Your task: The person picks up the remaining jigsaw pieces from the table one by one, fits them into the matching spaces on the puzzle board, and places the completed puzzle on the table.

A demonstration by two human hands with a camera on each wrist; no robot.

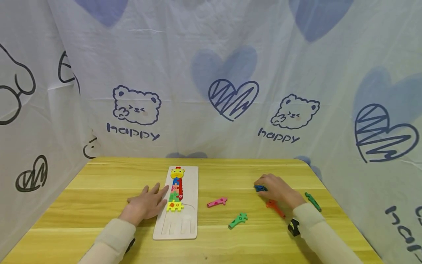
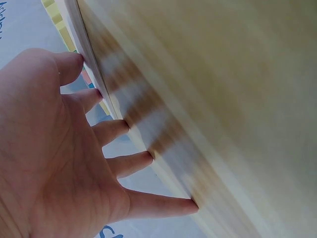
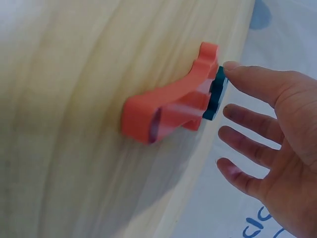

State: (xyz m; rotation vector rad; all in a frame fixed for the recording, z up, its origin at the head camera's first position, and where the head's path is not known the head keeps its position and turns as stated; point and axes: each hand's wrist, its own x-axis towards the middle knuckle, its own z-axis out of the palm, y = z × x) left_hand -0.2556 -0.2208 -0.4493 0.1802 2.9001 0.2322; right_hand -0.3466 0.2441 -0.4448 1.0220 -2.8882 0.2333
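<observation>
A pale wooden puzzle board (image 1: 189,183) lies at the left of the table, its recess partly filled by a colourful giraffe puzzle (image 1: 175,194) with a yellow head. My left hand (image 1: 145,203) rests against the board's left edge. In the left wrist view its spread fingertips (image 2: 139,162) touch along that edge. At the right, my right hand (image 1: 275,189) bends over a dark blue puzzle piece (image 1: 260,187), pinching it between thumb and finger. The right wrist view shows that blue piece (image 3: 215,94) behind a red puzzle piece (image 3: 171,106), with the other fingers loosely spread.
Between board and right hand lie a pink piece (image 1: 217,202) and a green piece (image 1: 238,220). The red piece (image 1: 276,208) sits just below the right hand. Another green piece (image 1: 313,201) lies near the table's right edge. A printed cloth (image 1: 184,121) hangs behind the table.
</observation>
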